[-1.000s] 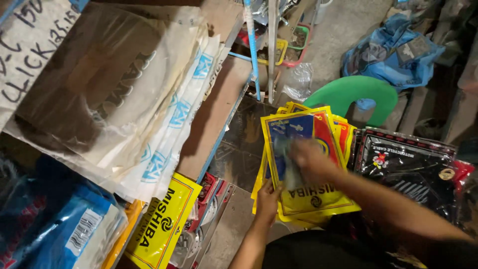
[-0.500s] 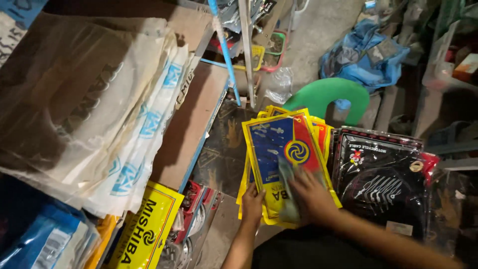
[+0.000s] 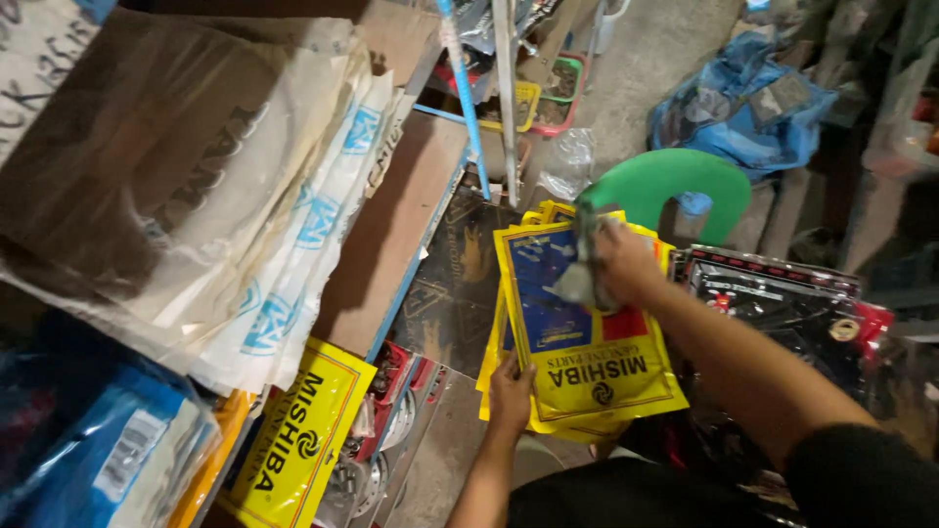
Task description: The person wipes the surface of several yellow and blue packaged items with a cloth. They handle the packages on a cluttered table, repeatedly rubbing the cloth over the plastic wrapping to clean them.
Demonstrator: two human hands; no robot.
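My left hand [image 3: 510, 391] grips the lower left edge of a stack of flat yellow, blue and red plastic packets [image 3: 577, 362] held in front of me. My right hand [image 3: 614, 264] rests on the upper part of the top packet, fingers closed on a grey rag [image 3: 584, 264] pressed against its blue panel. The packets lie tilted, printed sides up.
To the left stands a shelf [image 3: 391, 244] stacked with white and clear plastic-wrapped goods [image 3: 225, 215] and another yellow packet [image 3: 293, 440]. A green plastic stool [image 3: 675, 186] and a blue bag [image 3: 734, 98] sit on the floor beyond. Black and red packaged goods [image 3: 792, 313] lie at right.
My right hand slid down the top packet with the rag, then back up to its upper edge. The left hand keeps hold of the stack's lower edge.
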